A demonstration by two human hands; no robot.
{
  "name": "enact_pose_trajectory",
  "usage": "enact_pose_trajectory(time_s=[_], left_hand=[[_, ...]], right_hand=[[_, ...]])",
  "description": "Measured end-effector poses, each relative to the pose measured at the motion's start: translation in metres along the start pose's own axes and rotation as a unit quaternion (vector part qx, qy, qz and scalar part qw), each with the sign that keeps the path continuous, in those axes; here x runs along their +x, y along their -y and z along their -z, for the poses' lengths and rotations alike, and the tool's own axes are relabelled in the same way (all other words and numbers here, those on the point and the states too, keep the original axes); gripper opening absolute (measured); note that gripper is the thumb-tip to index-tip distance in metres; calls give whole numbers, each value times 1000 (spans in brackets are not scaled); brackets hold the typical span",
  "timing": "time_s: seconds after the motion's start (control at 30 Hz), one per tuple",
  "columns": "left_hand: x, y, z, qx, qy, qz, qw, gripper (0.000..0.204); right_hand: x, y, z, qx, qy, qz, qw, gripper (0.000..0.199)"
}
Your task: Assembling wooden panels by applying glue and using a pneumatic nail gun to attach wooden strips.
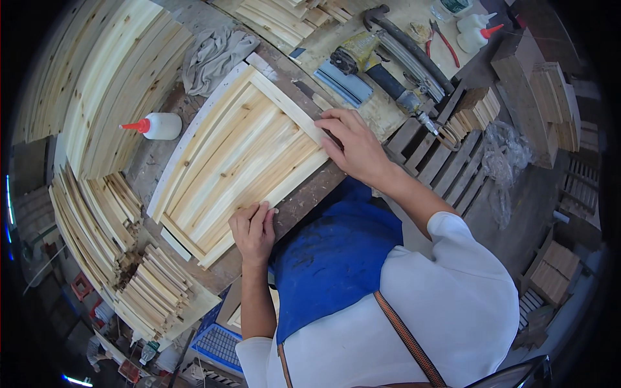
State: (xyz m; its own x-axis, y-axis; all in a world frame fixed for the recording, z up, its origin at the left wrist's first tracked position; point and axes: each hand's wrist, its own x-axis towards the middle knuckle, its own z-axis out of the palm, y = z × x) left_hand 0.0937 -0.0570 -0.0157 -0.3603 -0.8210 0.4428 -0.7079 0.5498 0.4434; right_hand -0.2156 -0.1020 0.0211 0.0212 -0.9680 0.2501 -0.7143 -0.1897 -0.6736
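Note:
A framed wooden panel (236, 155) of pale knotty pine boards lies flat on the workbench in front of me, with rails along its edges. My left hand (252, 234) is closed at the panel's near rail, fingers bent over the edge and thumb beside them. At the right-hand rail, close to the near right corner, my right hand (354, 147) grips the wood with fingers on top and thumb lower down. The undersides of both grips are hidden. A white glue bottle (163, 126) with a red nozzle lies on its side left of the panel.
Stacked boards (123, 77) stand at the far left, with wood strips (152, 291) below them. A grey cloth (217, 58) lies behind the panel. Toward the far right are a nail gun (378, 71), a hammer (407, 45), red-handled pliers (445, 44) and a pallet (446, 168).

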Motion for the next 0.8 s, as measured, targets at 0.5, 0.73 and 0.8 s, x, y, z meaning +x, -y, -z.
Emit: enact_pose_trajectory(time_s=[0.5,0.73,0.8], left_hand=[[9,-4,-5,-13,-3,-2,1000,34],[18,-10,-15,-17,-12,-5,1000,35],[19,-12,-19,-22,-21,-2,1000,35]], right_hand=[[-15,0,21,-214,135,134,958,65],[8,-22,55,-146,43,86,985,68],[19,-40,72,-212,-57,68,973,68]])
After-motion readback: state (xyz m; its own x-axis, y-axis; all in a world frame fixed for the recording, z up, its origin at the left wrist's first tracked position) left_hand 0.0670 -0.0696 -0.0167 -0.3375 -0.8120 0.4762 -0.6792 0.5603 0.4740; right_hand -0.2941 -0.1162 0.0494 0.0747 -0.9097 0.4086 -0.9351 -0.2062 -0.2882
